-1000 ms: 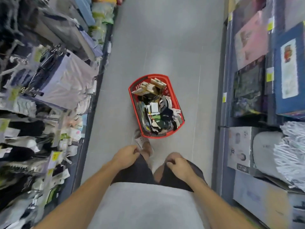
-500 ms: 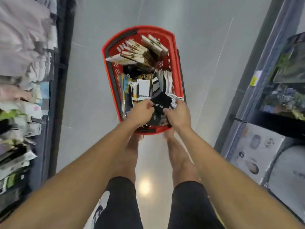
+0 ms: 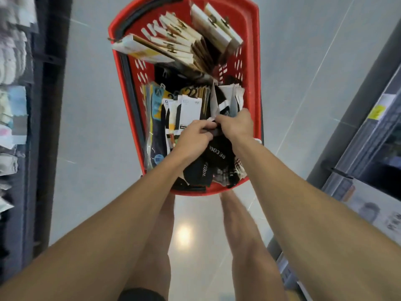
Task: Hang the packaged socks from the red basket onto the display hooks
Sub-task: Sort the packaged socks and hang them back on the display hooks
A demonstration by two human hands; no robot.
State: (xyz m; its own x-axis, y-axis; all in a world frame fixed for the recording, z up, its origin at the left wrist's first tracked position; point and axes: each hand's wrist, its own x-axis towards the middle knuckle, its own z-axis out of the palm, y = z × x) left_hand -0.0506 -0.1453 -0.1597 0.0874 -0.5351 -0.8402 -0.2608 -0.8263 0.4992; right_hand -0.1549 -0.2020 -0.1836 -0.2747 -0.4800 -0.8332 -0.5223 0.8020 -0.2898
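Hands meet inside the red plastic basket [image 3: 252, 53]: the left hand [image 3: 195, 136] and the right hand [image 3: 235, 126] touch, fingers curled, both pinching black-and-white packaged socks [image 3: 223, 105] just beyond the knuckles. Black socks lettered "BE COOL" [image 3: 217, 158] lie under the wrists, and beige card-sleeved packs [image 3: 184, 44] lean farther ahead.

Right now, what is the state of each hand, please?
Left hand: closed, fingers curled on packaged socks in the red basket.
Right hand: closed, pinching packaged socks where it meets the left hand.
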